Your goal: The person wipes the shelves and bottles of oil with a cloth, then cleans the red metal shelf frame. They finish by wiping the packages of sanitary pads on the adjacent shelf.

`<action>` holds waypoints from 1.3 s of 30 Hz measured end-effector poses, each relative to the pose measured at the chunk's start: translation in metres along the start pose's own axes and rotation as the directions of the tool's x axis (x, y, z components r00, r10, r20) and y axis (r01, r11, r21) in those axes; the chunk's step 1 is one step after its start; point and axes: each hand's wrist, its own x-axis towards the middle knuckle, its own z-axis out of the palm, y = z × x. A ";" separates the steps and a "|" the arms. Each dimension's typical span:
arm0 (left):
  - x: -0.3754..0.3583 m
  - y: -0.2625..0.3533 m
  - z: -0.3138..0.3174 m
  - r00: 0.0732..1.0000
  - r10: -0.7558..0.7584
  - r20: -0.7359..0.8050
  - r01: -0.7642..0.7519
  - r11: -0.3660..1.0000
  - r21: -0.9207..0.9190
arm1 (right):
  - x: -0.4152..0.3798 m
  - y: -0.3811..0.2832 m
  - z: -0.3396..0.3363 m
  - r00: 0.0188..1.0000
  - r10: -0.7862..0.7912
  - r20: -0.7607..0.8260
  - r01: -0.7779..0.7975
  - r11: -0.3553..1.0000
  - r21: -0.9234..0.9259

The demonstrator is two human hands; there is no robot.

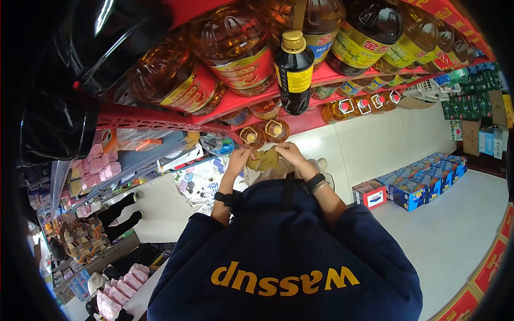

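Note:
An olive-yellow cloth (263,159) is stretched between my two hands in front of my chest. My left hand (239,160) pinches its left end, and the fingers of my right hand (289,154) are closed on the other end. Just beyond the hands, two oil bottles with yellow caps (276,128) stand low by the red shelving. Above them, a dark bottle with a gold cap and yellow label (295,80) stands at the edge of the red shelf (235,104). Large oil jugs (235,48) line that shelf.
Small oil bottles with red caps (364,106) stand along the shelf's base. Blue boxes (423,182) and a red box (369,193) sit on the floor at right. Stocked shelves (91,171) run along the left, where another person's legs (120,214) show.

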 end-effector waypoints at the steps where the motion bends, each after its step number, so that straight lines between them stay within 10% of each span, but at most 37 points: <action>1: 0.000 -0.005 0.002 1.000 -0.014 0.023 0.016 0.997 -0.069 | -0.001 -0.001 -0.002 1.000 -0.025 0.012 0.024 0.997 0.071; 13: 0.016 0.016 0.063 0.940 -0.115 0.320 0.128 0.992 -0.021 | -0.052 -0.026 -0.036 0.997 0.067 0.036 -0.075 0.813 0.577; 19: 0.018 0.042 0.110 0.891 -0.055 0.451 -0.153 0.899 0.411 | -0.072 -0.007 -0.097 0.995 0.102 -0.025 -0.059 0.738 0.672; 26: 0.018 0.096 0.167 0.928 0.278 0.247 -0.361 0.832 0.421 | -0.107 0.008 -0.148 0.995 0.088 -0.036 -0.035 0.689 0.724; 29: 0.014 0.141 0.189 0.963 0.203 0.179 -0.233 0.958 0.165 | -0.112 0.017 -0.159 0.999 -0.005 0.047 -0.024 0.817 0.577; 32: 0.016 0.160 0.208 0.979 0.189 0.071 -0.196 0.974 0.112 | -0.117 0.008 -0.173 0.983 0.051 0.174 -0.168 0.621 0.765; 39: 0.018 0.157 0.241 0.981 0.151 0.121 -0.168 0.975 0.145 | -0.121 0.032 -0.211 0.986 0.006 0.167 -0.122 0.706 0.697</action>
